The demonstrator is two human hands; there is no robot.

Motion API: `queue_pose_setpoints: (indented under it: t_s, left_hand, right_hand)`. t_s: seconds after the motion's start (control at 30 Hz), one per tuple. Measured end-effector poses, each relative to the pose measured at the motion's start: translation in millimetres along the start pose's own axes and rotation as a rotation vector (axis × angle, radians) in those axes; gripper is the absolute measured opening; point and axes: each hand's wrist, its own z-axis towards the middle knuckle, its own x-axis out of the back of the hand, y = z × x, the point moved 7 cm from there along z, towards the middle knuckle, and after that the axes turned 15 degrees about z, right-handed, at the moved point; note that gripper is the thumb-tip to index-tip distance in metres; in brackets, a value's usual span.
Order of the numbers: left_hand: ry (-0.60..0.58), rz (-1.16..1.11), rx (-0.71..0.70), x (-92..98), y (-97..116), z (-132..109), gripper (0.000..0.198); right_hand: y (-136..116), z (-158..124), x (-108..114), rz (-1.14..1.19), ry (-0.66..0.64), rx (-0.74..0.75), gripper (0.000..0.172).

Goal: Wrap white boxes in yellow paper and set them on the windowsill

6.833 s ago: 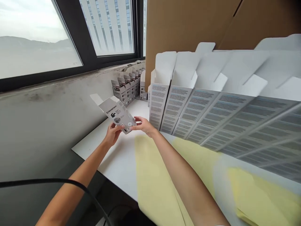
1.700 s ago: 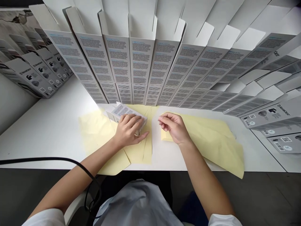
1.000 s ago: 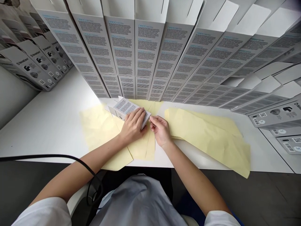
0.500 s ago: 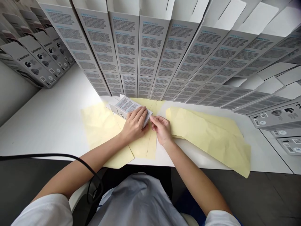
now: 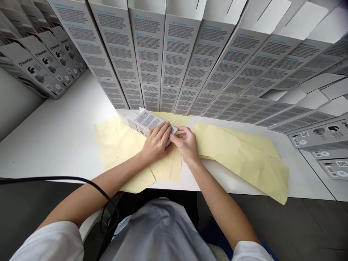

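A small white and grey printed box (image 5: 145, 120) lies tilted over yellow paper sheets (image 5: 165, 170) on the white table. Its far left end has flaps standing out. My left hand (image 5: 157, 142) is wrapped over the box's near right part, with the fingers on the printed side. At the box's right end is my right hand (image 5: 186, 143), with thumb and forefinger touching that end's edge and the other fingers curled. The end of the box between the hands is partly hidden by fingers.
Tall rows of open-topped printed boxes (image 5: 152, 50) stand behind the hands. More boxes (image 5: 40, 67) are at the far left, and others (image 5: 320, 134) lie stacked at the right. Folded yellow paper (image 5: 241, 156) overhangs the front edge. A black cable (image 5: 67, 178) crosses the lower left.
My right hand has moved slightly left and up onto the box's end, its thumb and forefinger now apart across the edge. My left hand keeps its hold. The view has shifted slightly.
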Motion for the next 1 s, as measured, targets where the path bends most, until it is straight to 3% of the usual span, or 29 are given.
queue_pose_setpoints:
  t_s: [0.1,0.3,0.43,0.67,1.0]
  left_hand:
    - [-0.001,-0.011,0.004,-1.6,-0.5,-0.7,0.049]
    - [-0.022,-0.007,0.014,-5.4,-1.2,-2.9,0.049]
    - [0.003,0.001,0.016,-4.2,-0.9,-2.5,0.047]
    - [0.036,0.008,0.006,-0.1,-0.2,0.0,0.045]
    - [-0.019,-0.018,-0.014,-5.1,-1.9,-3.6,0.048]
  right_hand:
    - [4.1,2.2,-2.7,0.136,0.004,-0.015,0.039]
    - [12.0,2.3,-4.3,0.377,0.035,-0.080,0.034]
    - [16.2,-4.3,-11.5,0.516,-0.032,-0.188,0.045]
    - [20.2,-5.4,-12.2,0.509,-0.186,-0.156,0.057]
    - [25.8,12.0,-7.1,0.499,-0.004,-0.135,0.044]
